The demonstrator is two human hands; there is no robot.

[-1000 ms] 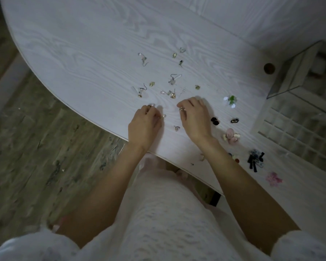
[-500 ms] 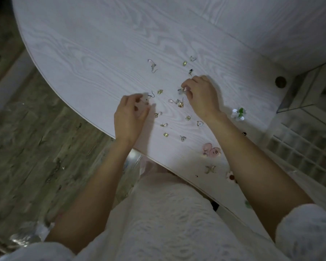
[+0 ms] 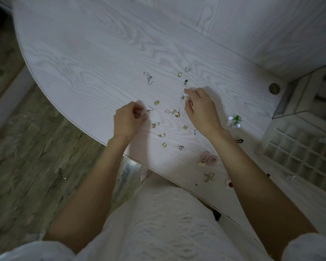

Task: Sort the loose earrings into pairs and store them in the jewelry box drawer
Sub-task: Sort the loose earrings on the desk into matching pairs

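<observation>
Several small loose earrings lie scattered on the white wood-grain table (image 3: 102, 59). My right hand (image 3: 200, 109) pinches a clear hook earring (image 3: 183, 96) at its fingertips, just above the table. My left hand (image 3: 129, 119) has curled fingers pinching a dark hook earring (image 3: 149, 110) on the tabletop. Between the hands lie a gold heart earring (image 3: 177, 114) and gold studs (image 3: 156, 102). The jewelry box (image 3: 309, 95) stands at the far right, its gridded drawer (image 3: 297, 157) pulled out.
A green-and-white flower earring (image 3: 234, 121), a pink pair (image 3: 209, 159), a black pair (image 3: 239, 141) and more pieces lie right of my right arm. The table's curved edge (image 3: 68, 117) runs close to my left hand, wooden floor beyond. A round hole (image 3: 274, 88) sits near the box.
Both hands moved away from me across the table. The right hand reached the clear hook earring and lifted it; the left hand closed on the dark hook earring.
</observation>
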